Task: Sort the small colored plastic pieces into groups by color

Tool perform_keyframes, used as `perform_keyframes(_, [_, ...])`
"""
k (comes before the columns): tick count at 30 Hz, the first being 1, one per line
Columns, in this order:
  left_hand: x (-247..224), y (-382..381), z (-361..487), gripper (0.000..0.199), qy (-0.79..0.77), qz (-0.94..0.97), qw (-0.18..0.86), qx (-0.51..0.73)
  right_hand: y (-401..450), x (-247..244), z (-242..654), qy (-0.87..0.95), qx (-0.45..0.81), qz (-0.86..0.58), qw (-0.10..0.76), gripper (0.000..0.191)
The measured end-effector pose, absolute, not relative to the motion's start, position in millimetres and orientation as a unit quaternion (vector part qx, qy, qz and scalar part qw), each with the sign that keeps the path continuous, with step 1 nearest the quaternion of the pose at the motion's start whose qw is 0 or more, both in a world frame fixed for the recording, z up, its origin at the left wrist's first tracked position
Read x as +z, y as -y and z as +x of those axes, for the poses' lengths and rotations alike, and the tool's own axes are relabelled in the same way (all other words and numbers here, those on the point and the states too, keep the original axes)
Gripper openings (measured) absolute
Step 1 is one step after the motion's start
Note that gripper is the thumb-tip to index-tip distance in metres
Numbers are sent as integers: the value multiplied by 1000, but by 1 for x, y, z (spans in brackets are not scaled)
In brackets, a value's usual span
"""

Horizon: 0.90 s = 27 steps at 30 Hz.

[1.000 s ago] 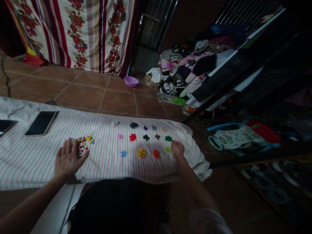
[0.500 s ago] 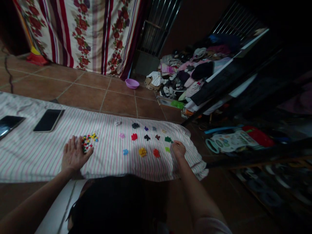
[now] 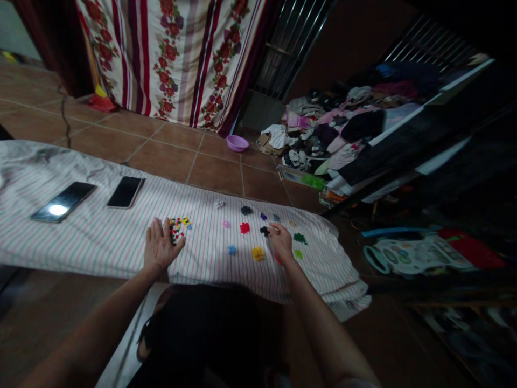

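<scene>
Black pieces point(image 3: 264, 231) lay at the fingertips of my right hand point(image 3: 281, 242), its fingers drawn together; whether they pinched anything, I couldn't tell. Well left of those black pieces, my left hand point(image 3: 160, 248) stretched out, thumb spread apart, beside the mixed pile point(image 3: 180, 228). Bare striped cloth point(image 3: 207, 252) gave room between that and the blue pieces point(image 3: 231, 250); its far edge ran behind the black pieces.

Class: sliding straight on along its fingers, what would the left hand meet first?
The way looks free across the striped cloth to its far edge. The mixed-colour pile sits beside the left hand, probably off that line, though depth is unclear.
</scene>
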<state>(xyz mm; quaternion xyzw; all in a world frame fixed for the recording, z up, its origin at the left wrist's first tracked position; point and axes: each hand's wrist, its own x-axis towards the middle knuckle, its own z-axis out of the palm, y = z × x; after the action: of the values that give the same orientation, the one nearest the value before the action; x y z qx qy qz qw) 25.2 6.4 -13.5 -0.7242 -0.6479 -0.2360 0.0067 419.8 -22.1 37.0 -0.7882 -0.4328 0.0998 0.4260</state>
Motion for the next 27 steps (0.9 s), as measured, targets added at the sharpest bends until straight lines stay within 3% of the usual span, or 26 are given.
perform_keyframes(13, [-12,-7,25,87,645,-725,18,-242,-15,12,226,615,237,-667,349,33])
perform_keyframes(27, [-18,-9,25,89,645,-716,2,-268,-36,6,173,644,237,-671,281,30])
